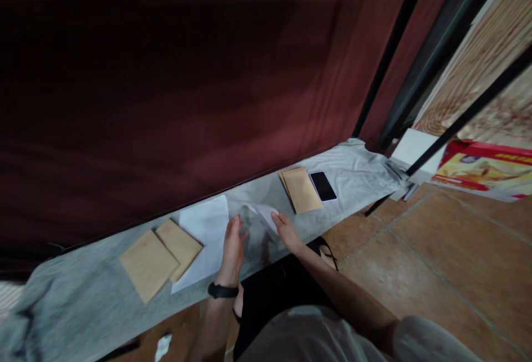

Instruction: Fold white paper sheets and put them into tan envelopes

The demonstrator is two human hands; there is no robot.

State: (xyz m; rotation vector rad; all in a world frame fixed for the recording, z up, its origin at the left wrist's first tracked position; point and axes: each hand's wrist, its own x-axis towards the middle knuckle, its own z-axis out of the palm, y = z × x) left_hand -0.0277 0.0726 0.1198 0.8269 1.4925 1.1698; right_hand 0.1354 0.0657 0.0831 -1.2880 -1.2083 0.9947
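Pinched in my right hand (286,232) is a folded white sheet of paper (266,215), held up over the cloth and slightly blurred. My left hand (234,243), with a black band on its wrist, is raised beside it, fingers apart and nothing in them. Just left of that hand a larger white sheet (210,240) lies flat. Two brown envelopes overlap on its left side, the nearer envelope (149,265) partly over the other envelope (180,243). Beyond my right hand rests a small stack of brown envelopes (301,189).
A phone (323,186) lies right of the envelope stack. Grey cloth (83,295) covers the long narrow bench. Behind it rises a dark red panel (187,101). Black metal bars (390,46) and a red and yellow box (486,171) stand right. Crumpled white paper (163,345) lies on the tiled floor.
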